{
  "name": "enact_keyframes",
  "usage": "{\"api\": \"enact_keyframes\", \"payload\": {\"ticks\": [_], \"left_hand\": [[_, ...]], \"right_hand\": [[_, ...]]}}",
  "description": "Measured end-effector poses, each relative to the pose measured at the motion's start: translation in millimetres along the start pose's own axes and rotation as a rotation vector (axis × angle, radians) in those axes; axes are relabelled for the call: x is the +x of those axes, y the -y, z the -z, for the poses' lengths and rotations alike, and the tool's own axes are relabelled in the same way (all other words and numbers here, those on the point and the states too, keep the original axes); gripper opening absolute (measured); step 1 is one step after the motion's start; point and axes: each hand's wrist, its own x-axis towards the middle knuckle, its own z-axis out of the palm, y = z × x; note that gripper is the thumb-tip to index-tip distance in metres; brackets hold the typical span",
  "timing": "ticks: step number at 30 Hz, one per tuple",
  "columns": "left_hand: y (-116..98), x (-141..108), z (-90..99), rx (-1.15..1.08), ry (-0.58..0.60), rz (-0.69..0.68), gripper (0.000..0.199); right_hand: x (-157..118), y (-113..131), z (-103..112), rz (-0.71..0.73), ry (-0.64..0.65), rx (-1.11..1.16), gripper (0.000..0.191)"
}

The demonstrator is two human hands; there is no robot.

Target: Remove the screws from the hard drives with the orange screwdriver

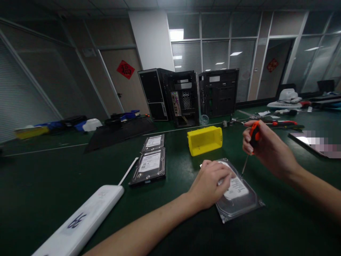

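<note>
A silver hard drive [234,208] with a white label lies on the green table in front of me. Over its far left part rests my left hand [213,183], fingers curled and gripping the drive to hold it against the table. My right hand [266,147] is closed around the orange and black handle of a screwdriver [255,134]. The screwdriver's thin shaft slants down, and its tip meets the drive's right edge; any screw under it is too small to make out. Just beyond the drive, an open yellow plastic bin [204,141] lies on its side.
Two more hard drives [150,164] lie left of centre, beside a white power strip [85,217]. Black computer cases [183,97] stand at the back. Pliers [285,123] and small parts lie back right, near a flat panel [317,142]. A black mat [114,133] is back left.
</note>
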Motion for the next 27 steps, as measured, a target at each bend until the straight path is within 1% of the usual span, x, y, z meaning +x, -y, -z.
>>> {"api": "enact_keyframes", "payload": {"ticks": [4,6,11,16,22,24,27], "left_hand": [[0.6,0.4,0.7,0.003,0.003,-0.002,0.024],[0.5,0.6,0.8,0.002,0.006,-0.004,0.024],[-0.9,0.8,1.4,-0.001,0.008,-0.003,0.024],[-2.5,0.9,3.6,-0.007,0.017,0.000,0.024],[-1.1,0.6,2.7,0.000,0.018,-0.001,0.024],[-0.8,0.6,2.2,0.008,0.016,0.004,0.023],[-1.1,0.7,2.5,0.015,0.017,0.004,0.024]], "right_hand": [[0.6,-2.3,-0.7,0.022,-0.045,-0.054,0.010],[0.5,-2.2,-0.9,0.028,-0.053,-0.075,0.007],[-0.6,-0.8,-0.2,0.007,-0.035,-0.103,0.009],[-1.0,-1.1,-0.5,0.014,-0.029,-0.076,0.009],[-0.3,-1.5,-1.9,-0.011,-0.027,-0.045,0.009],[-0.5,-0.3,-2.8,-0.013,-0.013,-0.021,0.015],[-1.0,1.6,-3.3,-0.020,0.017,0.032,0.034]]}}
